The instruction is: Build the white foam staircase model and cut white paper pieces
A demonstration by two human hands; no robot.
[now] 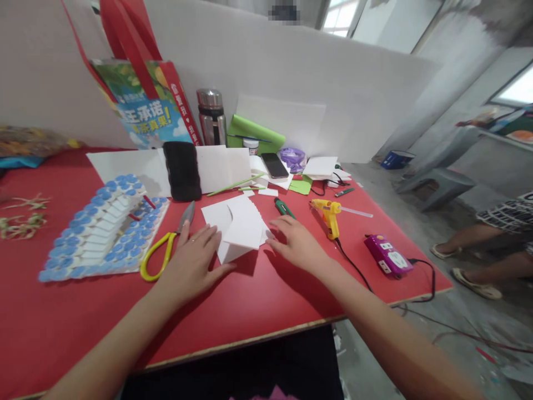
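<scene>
Between my two hands lies a white foam-board piece (245,225) with a curved part on top of flat white sheets. My left hand (194,258) rests with fingers spread, its fingertips at the left edge of the white pieces and beside yellow-handled scissors (169,244). At the right edge of the white pieces, my right hand (297,241) has its fingers apart, with nothing seen in them. A green utility knife (284,208) lies just beyond it. To the left stands a model with blue discs and white steps (104,230).
A yellow glue gun (328,214) with its cord and a purple power socket (388,255) lie to the right. Farther back are a black object (182,171), a phone (275,165), a steel thermos (211,116) and a shopping bag (145,111). A person's legs (478,244) show at far right.
</scene>
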